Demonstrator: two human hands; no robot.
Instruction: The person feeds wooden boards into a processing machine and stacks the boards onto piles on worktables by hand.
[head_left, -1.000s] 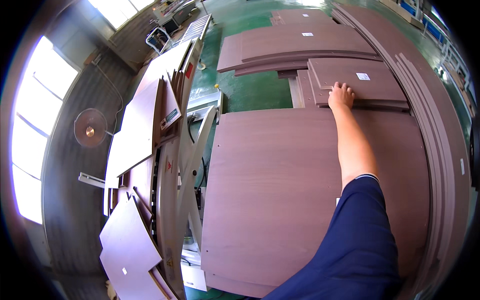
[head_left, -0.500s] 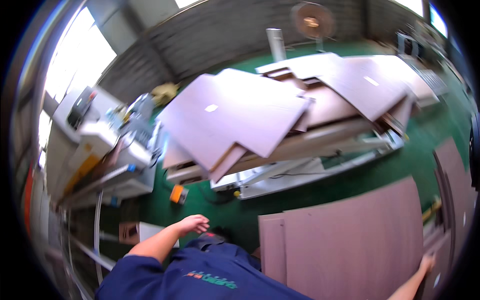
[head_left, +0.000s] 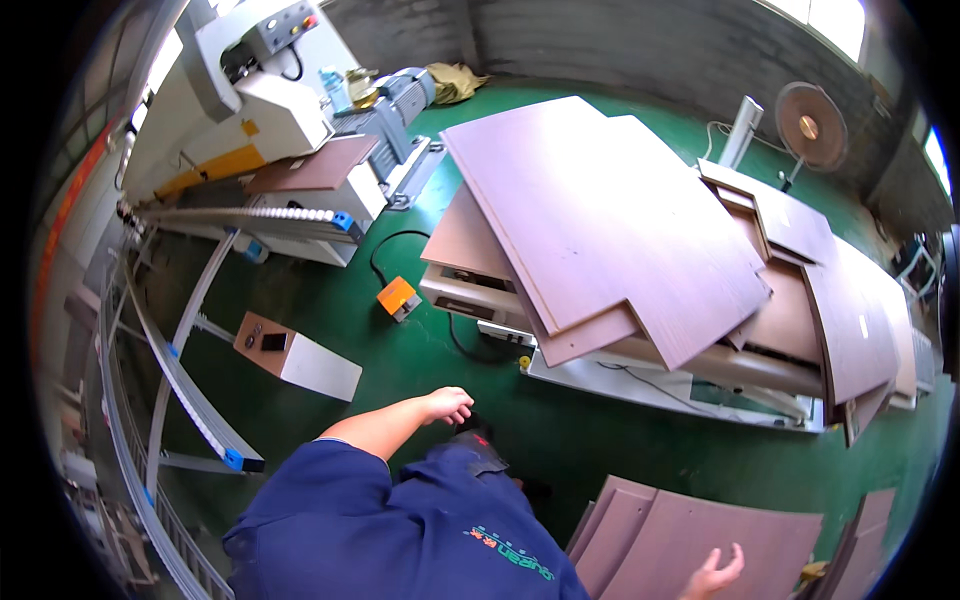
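My left hand [head_left: 447, 405] hangs in front of my body with its fingers loosely bent and apart, holding nothing. Below it my dark shoe partly shows. My right hand [head_left: 714, 577] is open at the lower right, fingers spread, in front of a stack of brown wood-look panels [head_left: 730, 530]. Whether it touches the top panel I cannot tell. Ahead of me, large brown panels [head_left: 600, 220] with notched corners lie overlapping on a low lift table [head_left: 670, 385]. Smaller panels [head_left: 850, 330] rest at that table's right end.
An orange foot pedal [head_left: 399, 298] with a cable sits on the green floor. At left stand a white machine [head_left: 270, 110], a curved roller rail [head_left: 185, 395] and a white box-shaped piece [head_left: 320, 368] bearing a phone. More panels [head_left: 860, 540] stand at right; a fan [head_left: 810, 126] is behind.
My view has swung left, so the panels and lift table appear farther right and more of the machine shows. My right hand has come off the panel's right edge and opened.
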